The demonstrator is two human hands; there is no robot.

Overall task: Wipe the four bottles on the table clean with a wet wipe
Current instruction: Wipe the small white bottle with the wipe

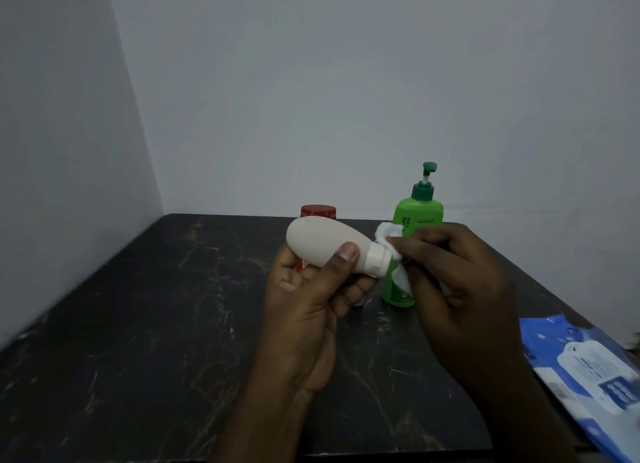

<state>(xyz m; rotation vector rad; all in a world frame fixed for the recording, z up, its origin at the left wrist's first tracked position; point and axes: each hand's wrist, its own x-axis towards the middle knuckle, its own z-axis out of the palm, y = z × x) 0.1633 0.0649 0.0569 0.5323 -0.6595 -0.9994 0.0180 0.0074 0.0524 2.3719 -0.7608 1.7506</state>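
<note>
Presently, the left hand grasps a cream bottle, its fingers clenched around the lower body with the thumb pressed on top. The bottle is held off the counter, lying nearly level, rounded base to the left and white cap to the right. The right hand pinches a crumpled white wipe between its fingers; the wipe touches the cap and hangs below it.

Behind the right hand, a green pump bottle stands upright on the counter, partly hidden by the wipe and the hand. A red-capped bottle stands behind the cream bottle, only its cap and a strip of its body showing. A fourth bottle cannot be made out.

A blue wipe pack lies flat at the counter's right edge, well apart from the bottles. The counter is dark stone with pale veins, set into a corner of grey walls.
</note>
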